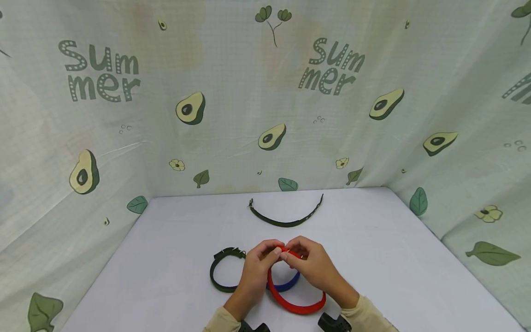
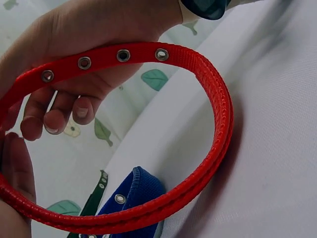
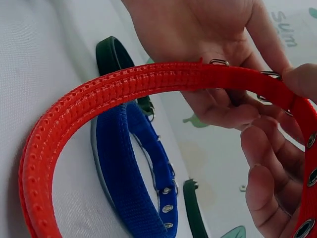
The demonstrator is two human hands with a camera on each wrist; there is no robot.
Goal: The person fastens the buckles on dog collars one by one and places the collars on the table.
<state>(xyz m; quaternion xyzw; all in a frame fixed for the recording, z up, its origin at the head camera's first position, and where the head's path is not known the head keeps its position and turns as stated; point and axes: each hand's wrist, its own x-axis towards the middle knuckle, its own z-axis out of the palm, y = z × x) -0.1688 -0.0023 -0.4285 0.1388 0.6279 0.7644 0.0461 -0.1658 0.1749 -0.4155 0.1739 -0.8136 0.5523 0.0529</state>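
Note:
A red collar [image 1: 296,302] with metal eyelets forms a loop above the white table, close to me. Both hands pinch it at its far end: my left hand [image 1: 261,258] and my right hand [image 1: 304,260] meet there at the buckle. The left wrist view shows the red collar [image 2: 218,124] and its eyelets against the right hand's fingers [image 2: 59,116]. The right wrist view shows the red collar [image 3: 124,84] over a blue collar [image 3: 129,173]. The blue collar [image 1: 288,283] lies on the table inside the red loop.
A dark green buckled collar [image 1: 220,272] lies left of my hands. Another dark strap [image 1: 286,221] lies open farther back. Avocado-print cloth walls [image 1: 265,92] enclose the white table [image 1: 394,258] on three sides.

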